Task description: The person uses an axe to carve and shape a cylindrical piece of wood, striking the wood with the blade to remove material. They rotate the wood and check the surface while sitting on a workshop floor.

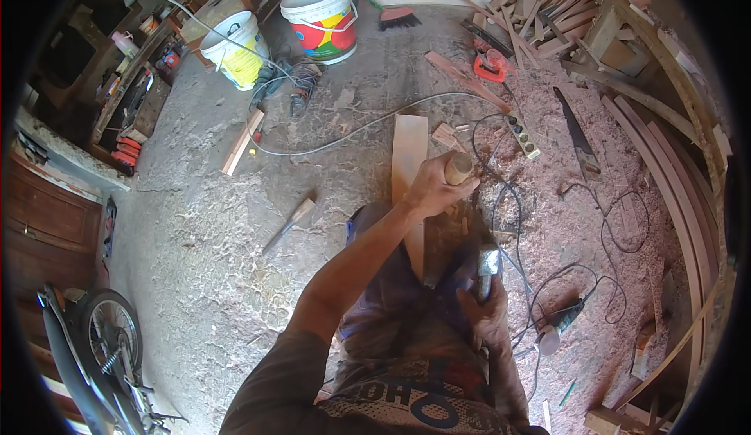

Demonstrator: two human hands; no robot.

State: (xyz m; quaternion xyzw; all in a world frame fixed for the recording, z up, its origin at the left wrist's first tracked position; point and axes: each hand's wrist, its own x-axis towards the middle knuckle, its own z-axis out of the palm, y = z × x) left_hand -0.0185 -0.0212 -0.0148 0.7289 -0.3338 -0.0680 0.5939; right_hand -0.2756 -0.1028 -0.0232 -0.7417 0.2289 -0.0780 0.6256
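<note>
My left hand (434, 188) is closed around what looks like a chisel, held upright by its round wooden handle (459, 168); its blade is hidden beneath the hand. Below that hand, a pale wooden board (411, 142) runs from the floor ahead back between my legs, beside a darker wood piece (444, 239) with small chips on it. My right hand (489, 314), close to my right thigh, grips a hammer with a shiny metal head (489, 262). Another chisel-like tool with a wooden handle (301, 212) lies on the floor to the left.
Wood shavings cover the floor at right, with a handsaw (577, 134), a power strip (522, 138), looping cables and a power tool (559, 327). Two buckets (319, 20) stand ahead. Long planks (665, 192) curve along the right; a motorbike (94, 349) stands at lower left.
</note>
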